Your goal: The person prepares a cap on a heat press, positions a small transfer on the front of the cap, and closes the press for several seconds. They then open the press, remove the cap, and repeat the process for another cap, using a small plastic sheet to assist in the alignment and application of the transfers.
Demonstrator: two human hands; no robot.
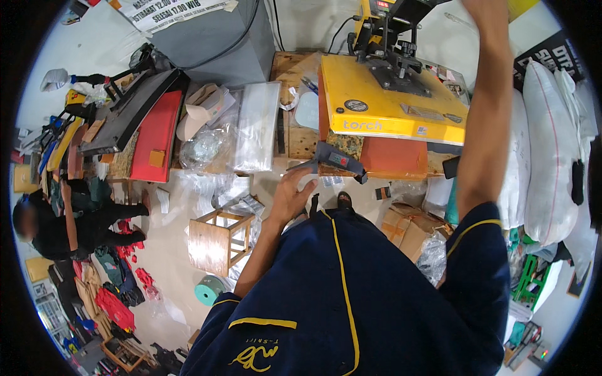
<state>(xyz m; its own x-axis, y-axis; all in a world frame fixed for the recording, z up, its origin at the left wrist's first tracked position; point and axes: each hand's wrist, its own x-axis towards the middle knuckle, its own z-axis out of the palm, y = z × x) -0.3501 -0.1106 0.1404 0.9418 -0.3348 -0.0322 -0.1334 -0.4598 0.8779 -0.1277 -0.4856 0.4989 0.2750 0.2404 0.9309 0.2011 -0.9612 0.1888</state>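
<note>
Counts: 2 heat presses – one yellow press [392,100], one black-and-red press [141,119]. 1 wooden stool [219,241]. 1 teal tape roll [209,289]. 1 grey handheld tool [332,158] on the bench edge. 2 white stuffed sacks [552,150]. 1 other person [69,225] seated on the floor. 1 stack of clear plastic bags [256,125].

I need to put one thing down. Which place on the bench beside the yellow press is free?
Free: bare wood between clear plastic bags and yellow heat press, ahead of the left hand. Crowded: left of the bags, with crumpled plastic and red press.
</note>
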